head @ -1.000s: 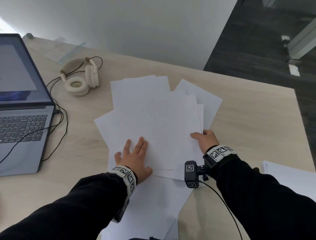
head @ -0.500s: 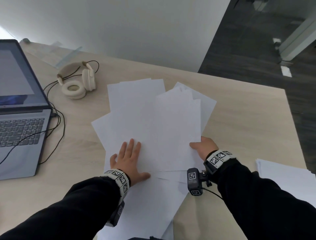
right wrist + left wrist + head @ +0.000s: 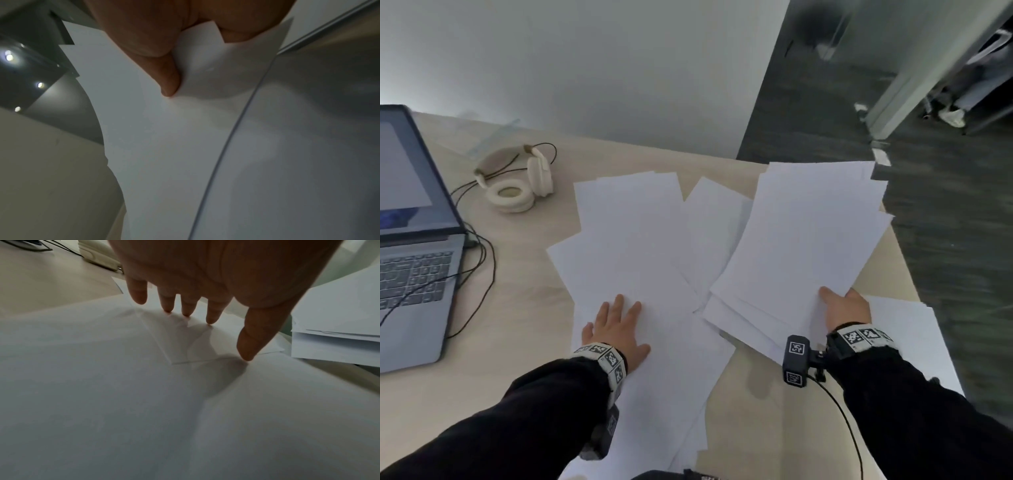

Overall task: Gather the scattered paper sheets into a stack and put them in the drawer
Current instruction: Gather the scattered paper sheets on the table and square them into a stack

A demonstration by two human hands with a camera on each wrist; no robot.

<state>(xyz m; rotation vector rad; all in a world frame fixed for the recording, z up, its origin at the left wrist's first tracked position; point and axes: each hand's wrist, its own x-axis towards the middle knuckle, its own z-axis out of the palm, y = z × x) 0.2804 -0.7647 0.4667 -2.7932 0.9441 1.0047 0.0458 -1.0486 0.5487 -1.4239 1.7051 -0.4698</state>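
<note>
At the far left of the table [image 3: 524, 274] an open laptop [image 3: 414, 260] stands with dark cables [image 3: 479, 263] looping off its right side, and behind these cables lie cream headphones [image 3: 517, 185]. Just right of them the loose sheets [image 3: 630, 240] lie overlapped and fanned on the table, their corners pointing different ways. The left hand [image 3: 616, 329] lies palm down on the near part of this spread, arm reaching forward in a black sleeve [image 3: 517, 418] with a marker band at the wrist; its fingers [image 3: 213, 314] are straight and spread, tips and thumb touching the paper, the palm arched slightly above it in the left wrist view. Right of the spread, the right hand [image 3: 846, 308] pinches the near right corner of a lifted bundle [image 3: 811, 240] of several sheets, thumb [image 3: 168, 79] on top and the other fingers hidden beneath; the bundle tilts up away from the person, its edges uneven, its far end reaching past the table's back edge in the head view. A wrist camera [image 3: 796, 359] juts from the right wrist. Beneath and right of that hand another stack [image 3: 917, 342] lies flat at the table's right edge. No drawer is in view. Beyond the table are a pale wall [image 3: 585, 68] and dark floor [image 3: 945, 274].
</note>
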